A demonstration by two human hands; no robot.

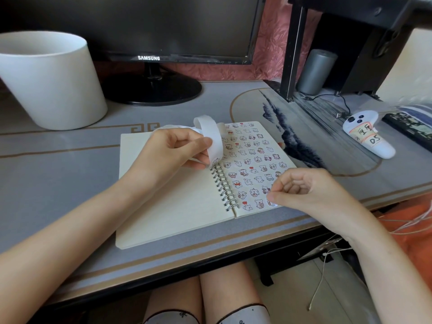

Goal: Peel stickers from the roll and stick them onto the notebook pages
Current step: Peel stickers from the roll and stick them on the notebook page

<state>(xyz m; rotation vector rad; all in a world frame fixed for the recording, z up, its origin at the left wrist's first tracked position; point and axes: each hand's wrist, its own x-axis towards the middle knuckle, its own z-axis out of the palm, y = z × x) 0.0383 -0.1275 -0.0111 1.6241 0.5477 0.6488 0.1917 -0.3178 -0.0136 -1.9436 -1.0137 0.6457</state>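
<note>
Pinches, with right grip (301, 190), a sticker (274, 205) at notebook (175, 206) page's lower right. Holds sticker strip (214, 136) in left grip (173, 150) above spiral (224, 185).

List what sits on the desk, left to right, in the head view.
white bucket → notebook → grey cylinder → white controller. The monitor and both hands are left out because they overlap the notebook.

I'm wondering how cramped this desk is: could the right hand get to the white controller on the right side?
Probably yes. Bare desk lies between the right hand and the white controller, with nothing in the way, though its fingers seem busy pinching a sticker.
</note>
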